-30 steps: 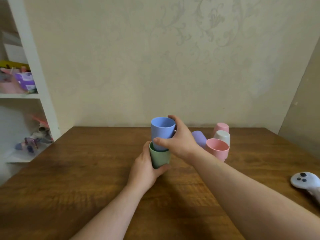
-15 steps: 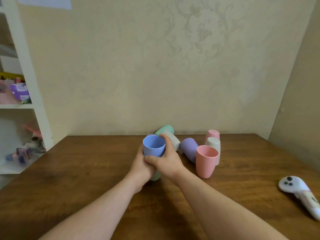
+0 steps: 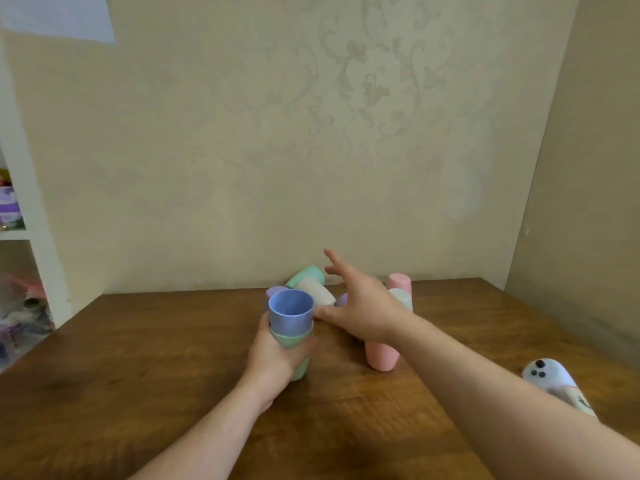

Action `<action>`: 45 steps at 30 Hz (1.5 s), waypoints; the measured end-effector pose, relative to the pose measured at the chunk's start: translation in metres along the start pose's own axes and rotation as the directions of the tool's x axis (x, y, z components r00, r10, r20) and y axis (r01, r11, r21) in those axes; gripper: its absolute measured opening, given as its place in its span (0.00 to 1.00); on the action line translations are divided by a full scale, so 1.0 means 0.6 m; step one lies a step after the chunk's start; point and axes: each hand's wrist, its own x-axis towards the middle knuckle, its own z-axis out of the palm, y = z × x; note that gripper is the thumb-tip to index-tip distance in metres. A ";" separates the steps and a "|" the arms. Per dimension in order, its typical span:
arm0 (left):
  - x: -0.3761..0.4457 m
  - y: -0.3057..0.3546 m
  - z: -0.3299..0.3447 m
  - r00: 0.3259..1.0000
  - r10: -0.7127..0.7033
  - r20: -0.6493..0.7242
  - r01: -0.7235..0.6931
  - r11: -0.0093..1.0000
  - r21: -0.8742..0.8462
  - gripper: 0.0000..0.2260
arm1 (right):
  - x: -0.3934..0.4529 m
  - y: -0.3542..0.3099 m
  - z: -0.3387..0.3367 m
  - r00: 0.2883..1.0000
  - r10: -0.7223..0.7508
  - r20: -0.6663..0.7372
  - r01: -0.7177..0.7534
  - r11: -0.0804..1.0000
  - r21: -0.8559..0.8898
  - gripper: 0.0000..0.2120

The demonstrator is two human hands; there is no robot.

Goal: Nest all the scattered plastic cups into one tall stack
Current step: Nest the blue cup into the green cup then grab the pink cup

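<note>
A blue cup (image 3: 291, 312) sits nested in a green cup (image 3: 295, 344) on the wooden table (image 3: 138, 358); my left hand (image 3: 272, 358) grips the green cup. My right hand (image 3: 360, 306) hovers open, fingers spread, over the loose cups behind. Those are a teal cup (image 3: 304, 276) and a cream cup (image 3: 317, 292) lying on their sides, a purple cup (image 3: 273, 293) behind the stack, another purple cup (image 3: 342, 300) mostly hidden by my hand, an upright pink cup (image 3: 381, 356), and a white cup (image 3: 401, 297) with a pink cup (image 3: 399, 282) behind it.
A white controller with black buttons (image 3: 550, 379) lies on the table at the right, partly behind my right forearm. White shelves with clutter (image 3: 20, 271) stand at the left. A patterned wall runs close behind the table's far edge.
My right hand let go of the blue cup, which now sits deep in the green one, and moved right and back, opening over the loose cups. The left hand kept its grip.
</note>
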 end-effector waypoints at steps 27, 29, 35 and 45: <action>-0.004 -0.015 0.011 0.998 0.001 -0.069 0.001 0.999 0.032 0.43 | -0.090 0.139 0.148 0.889 0.424 -0.173 -0.303 0.828 0.472 0.32; 0.011 -0.006 0.005 0.997 0.025 -0.073 -0.024 1.000 0.011 0.44 | -0.090 0.139 0.146 0.885 0.421 -0.200 -0.289 0.832 0.475 0.35; 0.028 0.023 -0.002 0.998 0.013 0.064 -0.020 0.994 0.109 0.30 | -0.091 0.135 0.145 0.870 0.439 -0.225 -0.306 0.838 0.451 0.37; 0.017 0.037 -0.014 0.994 -0.014 0.109 0.007 0.998 0.067 0.38 | -0.088 0.142 0.146 0.844 0.497 -0.202 -0.376 0.817 0.437 0.43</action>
